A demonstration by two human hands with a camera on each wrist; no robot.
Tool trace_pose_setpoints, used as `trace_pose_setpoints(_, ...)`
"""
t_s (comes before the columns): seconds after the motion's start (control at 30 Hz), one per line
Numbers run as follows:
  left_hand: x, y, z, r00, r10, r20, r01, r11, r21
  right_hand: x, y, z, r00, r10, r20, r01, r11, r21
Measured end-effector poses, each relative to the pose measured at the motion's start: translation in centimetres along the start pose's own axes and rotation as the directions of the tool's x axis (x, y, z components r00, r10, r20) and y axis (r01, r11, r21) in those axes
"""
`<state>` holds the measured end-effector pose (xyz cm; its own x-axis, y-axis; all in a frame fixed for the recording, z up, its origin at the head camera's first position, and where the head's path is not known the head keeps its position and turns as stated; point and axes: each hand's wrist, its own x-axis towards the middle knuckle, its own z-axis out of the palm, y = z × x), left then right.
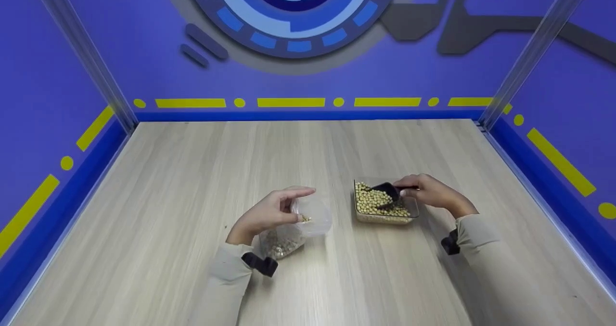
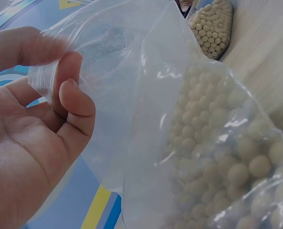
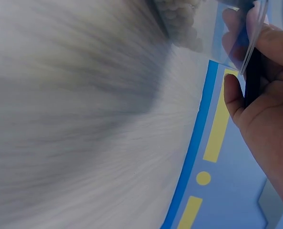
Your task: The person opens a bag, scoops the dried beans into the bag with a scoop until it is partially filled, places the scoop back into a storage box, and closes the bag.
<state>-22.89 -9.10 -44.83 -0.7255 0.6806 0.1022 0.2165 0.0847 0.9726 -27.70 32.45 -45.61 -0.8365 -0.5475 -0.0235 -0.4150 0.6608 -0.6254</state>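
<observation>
Beads (image 1: 368, 202) — round, pale yellow — with hands (image 1: 269, 211) (image 1: 432, 192) curled round clear bag (image 2: 146, 124) (left), black scoop (image 1: 391, 192) (right)

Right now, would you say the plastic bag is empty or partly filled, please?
Partly filled: pale round pellets show through part of the clear plastic bag in the left wrist view.

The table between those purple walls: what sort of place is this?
Probably a purpose-built booth, perhaps for demonstrations or recording, rather than a home kitchen. Printed purple panels wall in the wood-grain table on three visible sides, and metal posts stand at the two far corners.
</observation>
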Motion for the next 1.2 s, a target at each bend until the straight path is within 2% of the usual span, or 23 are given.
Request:
trace_pose_setpoints(0.43,0.01,-0.09,-0.02,1.000,-0.006,0.001,0.006,1.000,-0.022,-0.08,0.26,-0.16,1.000,0.022,0.007,-0.023,0.999,0.047)
trace_pose_setpoints(0.67,-0.08,0.11,0.08,0.999,-0.034,-0.025,0.034,0.999,0.016,-0.14,0.25,-0.20,0.999,0.026,0.021,-0.027,0.997,0.070)
trace_pose_setpoints(1.2,-0.02,0.03,0.10,0.999,-0.034,-0.017,0.034,0.999,0.013,-0.31,0.29,-0.17,0.999,0.035,0.004,-0.036,0.995,0.097)
